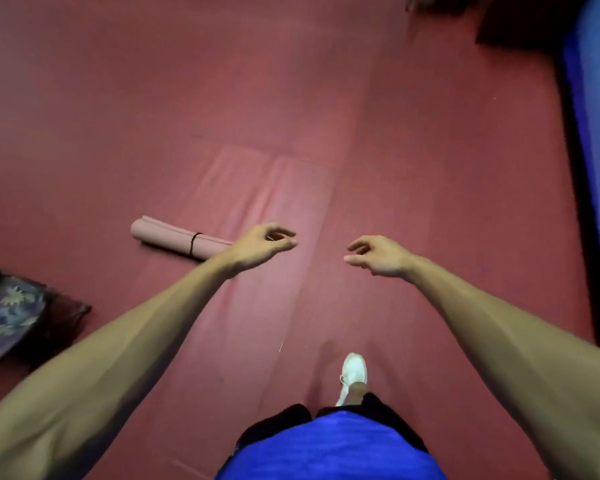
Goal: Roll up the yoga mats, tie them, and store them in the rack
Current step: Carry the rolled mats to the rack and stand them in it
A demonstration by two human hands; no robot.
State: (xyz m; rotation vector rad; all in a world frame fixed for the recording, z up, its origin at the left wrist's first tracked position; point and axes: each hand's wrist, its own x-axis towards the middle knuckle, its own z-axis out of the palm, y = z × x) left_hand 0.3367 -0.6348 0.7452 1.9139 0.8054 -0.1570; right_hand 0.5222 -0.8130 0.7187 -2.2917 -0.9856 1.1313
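Both hands reach forward at mid-frame, empty, fingers loosely curled: left hand (262,244), right hand (378,256). A rolled pink mat (174,237) tied with a black band (194,243) lies on the red floor (118,98) left of centre. A flat mat (257,188) stretches ahead. A patterned bag (18,310) sits at the left edge.

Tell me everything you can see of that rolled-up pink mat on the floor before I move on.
The rolled mat is pale pink, matte and foam-like, wound into a fairly tight cylinder. A thin black band circles it. It lies on its side on the red floor, slanting down to the right in the picture. Its left end shows stepped layers. Its right end is hidden behind the left hand, which holds nothing.
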